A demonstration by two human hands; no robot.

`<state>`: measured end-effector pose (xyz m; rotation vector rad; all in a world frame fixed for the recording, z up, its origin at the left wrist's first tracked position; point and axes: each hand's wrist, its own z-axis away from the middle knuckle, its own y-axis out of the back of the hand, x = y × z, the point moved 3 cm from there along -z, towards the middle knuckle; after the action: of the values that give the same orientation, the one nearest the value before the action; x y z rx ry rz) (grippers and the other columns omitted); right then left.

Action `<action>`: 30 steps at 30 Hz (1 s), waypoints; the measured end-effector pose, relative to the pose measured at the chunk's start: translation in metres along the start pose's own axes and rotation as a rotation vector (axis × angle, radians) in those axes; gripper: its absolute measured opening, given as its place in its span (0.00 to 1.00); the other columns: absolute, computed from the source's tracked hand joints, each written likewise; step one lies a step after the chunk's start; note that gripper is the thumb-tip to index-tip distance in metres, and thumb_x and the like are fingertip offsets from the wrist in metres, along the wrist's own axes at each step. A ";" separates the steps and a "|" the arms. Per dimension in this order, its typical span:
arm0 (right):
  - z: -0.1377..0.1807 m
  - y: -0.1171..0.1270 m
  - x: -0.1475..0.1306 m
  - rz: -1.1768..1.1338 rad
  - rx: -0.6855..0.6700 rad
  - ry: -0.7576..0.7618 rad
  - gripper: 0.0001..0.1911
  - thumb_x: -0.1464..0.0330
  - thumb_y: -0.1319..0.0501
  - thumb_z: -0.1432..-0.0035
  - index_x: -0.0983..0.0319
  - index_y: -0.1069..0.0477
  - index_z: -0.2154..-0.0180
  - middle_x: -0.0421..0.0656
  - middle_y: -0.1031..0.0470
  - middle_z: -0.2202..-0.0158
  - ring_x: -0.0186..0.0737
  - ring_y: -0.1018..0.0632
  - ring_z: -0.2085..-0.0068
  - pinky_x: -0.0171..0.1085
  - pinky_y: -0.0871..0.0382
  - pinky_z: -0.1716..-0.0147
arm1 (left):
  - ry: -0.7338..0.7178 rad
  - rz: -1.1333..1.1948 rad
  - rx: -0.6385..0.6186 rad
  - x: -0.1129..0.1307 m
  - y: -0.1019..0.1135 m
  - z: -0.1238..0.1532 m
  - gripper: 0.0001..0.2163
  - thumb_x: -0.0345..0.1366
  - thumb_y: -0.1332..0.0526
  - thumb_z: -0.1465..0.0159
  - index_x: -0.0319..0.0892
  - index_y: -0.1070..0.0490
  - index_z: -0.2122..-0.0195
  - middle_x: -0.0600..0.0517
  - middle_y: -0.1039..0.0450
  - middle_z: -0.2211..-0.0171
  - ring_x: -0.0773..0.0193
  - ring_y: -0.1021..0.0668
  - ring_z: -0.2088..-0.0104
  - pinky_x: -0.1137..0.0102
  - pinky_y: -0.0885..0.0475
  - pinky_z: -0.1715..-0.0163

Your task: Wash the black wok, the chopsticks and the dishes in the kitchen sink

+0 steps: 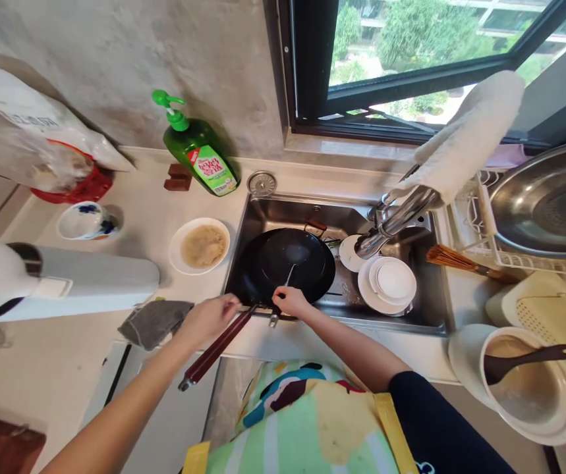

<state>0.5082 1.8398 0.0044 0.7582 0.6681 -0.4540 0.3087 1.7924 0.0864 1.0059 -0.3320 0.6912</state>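
Gripping a thin metal utensil (286,280) inside a black wok (287,260), the right hand (292,301) works over the steel sink (312,205); the left hand (208,319), its grip unclear, sits by the wooden handle (216,349) jutting within reach.

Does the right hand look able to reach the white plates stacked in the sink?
Probably yes: the right hand rests at the black wok's rim, and the stacked plates sit beside it in the sink, with nothing between.
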 end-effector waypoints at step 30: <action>0.081 0.236 0.003 0.332 0.983 0.510 0.19 0.64 0.53 0.36 0.55 0.33 0.47 0.45 0.29 0.58 0.40 0.28 0.57 0.39 0.33 0.57 | 0.380 1.322 -0.593 0.102 -0.116 -0.022 0.10 0.31 0.39 0.41 0.36 0.32 0.59 0.55 0.39 0.73 0.80 0.38 0.82 0.85 0.45 0.88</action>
<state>0.6817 1.9321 0.1581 1.9288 0.7585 -0.2608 0.4609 1.8094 0.0557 -0.0526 -0.8136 1.8000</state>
